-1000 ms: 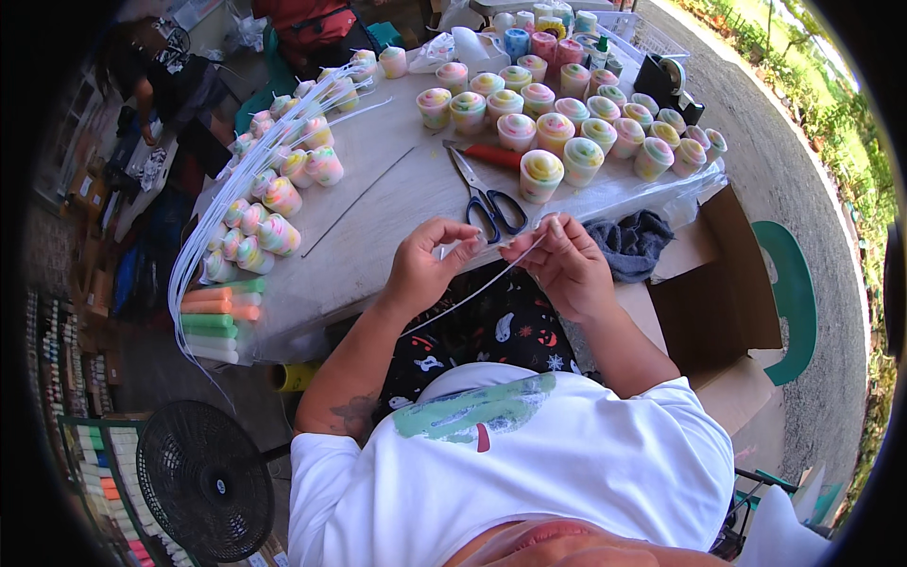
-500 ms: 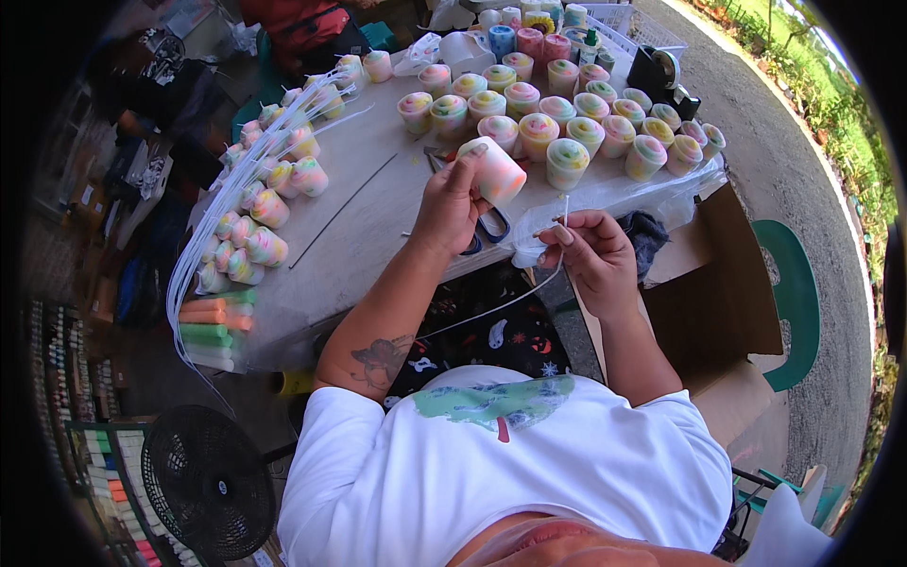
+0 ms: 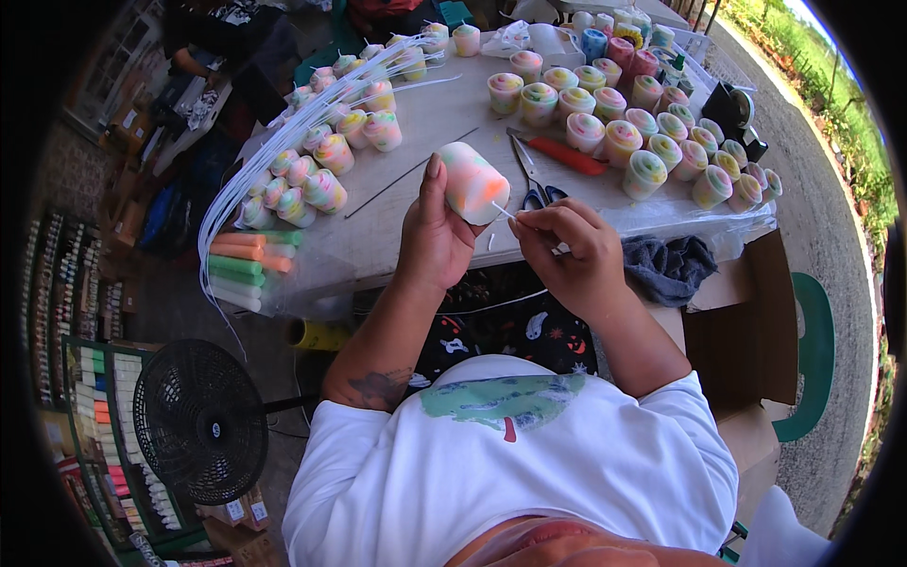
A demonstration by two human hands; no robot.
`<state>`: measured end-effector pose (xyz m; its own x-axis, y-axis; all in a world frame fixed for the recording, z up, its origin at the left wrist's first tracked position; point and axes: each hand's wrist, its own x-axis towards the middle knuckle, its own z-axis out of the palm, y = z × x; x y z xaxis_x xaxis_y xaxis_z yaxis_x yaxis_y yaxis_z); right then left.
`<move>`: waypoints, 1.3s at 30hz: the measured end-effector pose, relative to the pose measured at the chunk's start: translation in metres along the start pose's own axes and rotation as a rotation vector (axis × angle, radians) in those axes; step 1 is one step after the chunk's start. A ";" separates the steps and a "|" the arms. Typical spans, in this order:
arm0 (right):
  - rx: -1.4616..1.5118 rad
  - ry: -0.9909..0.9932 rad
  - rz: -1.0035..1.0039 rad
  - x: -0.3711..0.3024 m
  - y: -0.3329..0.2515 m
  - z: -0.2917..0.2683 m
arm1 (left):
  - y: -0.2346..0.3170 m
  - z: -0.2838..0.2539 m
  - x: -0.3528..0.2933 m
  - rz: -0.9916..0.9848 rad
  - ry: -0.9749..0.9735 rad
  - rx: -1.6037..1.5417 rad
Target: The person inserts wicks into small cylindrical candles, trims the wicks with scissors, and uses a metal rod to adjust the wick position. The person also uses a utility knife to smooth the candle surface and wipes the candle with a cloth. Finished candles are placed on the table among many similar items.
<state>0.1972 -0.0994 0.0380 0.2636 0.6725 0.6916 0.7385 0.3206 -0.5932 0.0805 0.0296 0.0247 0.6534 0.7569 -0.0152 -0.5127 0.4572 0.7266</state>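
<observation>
My left hand (image 3: 436, 241) is wrapped round a candle (image 3: 470, 180) in pale pink, orange and green, tilted so that one flat end faces my right hand. A white wick (image 3: 504, 211) is pinched between the thumb and fingers of my right hand (image 3: 572, 248), its tip at that flat end. Whether the tip has entered the wax I cannot tell. Beyond my hands on the table (image 3: 397, 180) lie scissors (image 3: 532, 175) with dark blue handles and a red-handled tool (image 3: 567, 154). A thin dark rod (image 3: 389, 184) lies to the left.
Rows of swirled candles in cups (image 3: 622, 142) fill the table's right side. More candles (image 3: 333, 156) lie at left under a bundle of long white wicks (image 3: 248, 180), near coloured sticks (image 3: 236, 266). A dark cloth (image 3: 669, 267) and an open cardboard box (image 3: 746, 326) are at right.
My right hand has brought the wick up against the candle's end. My left hand has turned the candle toward it. The view has shifted, uncovering the scissors and red-handled tool.
</observation>
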 end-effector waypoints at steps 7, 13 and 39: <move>-0.050 -0.010 -0.065 0.002 -0.007 0.003 | 0.000 -0.007 0.000 0.073 -0.043 0.035; -0.052 0.021 -0.083 0.003 -0.011 0.007 | 0.004 -0.006 -0.005 0.100 -0.084 0.015; -0.053 -0.073 -0.045 0.008 -0.004 0.005 | 0.002 0.003 -0.005 0.112 -0.118 0.045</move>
<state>0.1933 -0.0923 0.0442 0.1854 0.7055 0.6840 0.7810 0.3167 -0.5383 0.0776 0.0254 0.0285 0.6558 0.7406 0.1464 -0.5623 0.3497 0.7493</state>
